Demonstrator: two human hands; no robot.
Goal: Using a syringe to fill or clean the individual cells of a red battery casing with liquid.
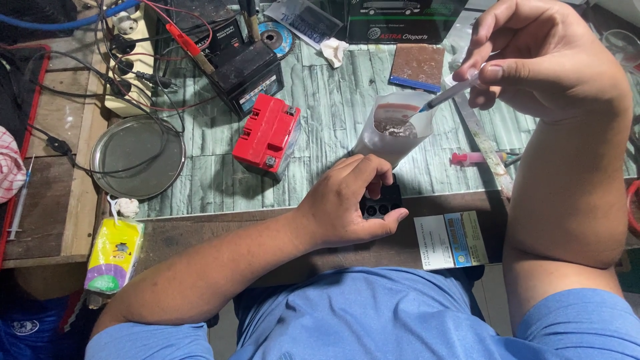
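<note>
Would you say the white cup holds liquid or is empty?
Holds liquid: dark fluid shows inside the cup, where the syringe tip dips.

The person's left hand (350, 200) rests low near the body, fingers curled inward in a grip, forearm angled up from the lower left. The right hand (533, 57) is raised, fingertips pinched, apparently closed, with the elbow bent sharply.

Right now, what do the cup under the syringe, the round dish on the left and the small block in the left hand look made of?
The cup looks like thin translucent plastic: its dark contents show through the milky wall. The round dish looks like metal, grey with a dull sheen and a rolled rim. The small block in the left hand seems hard black plastic, matt, with round holes; mostly hidden, so uncertain.
</note>
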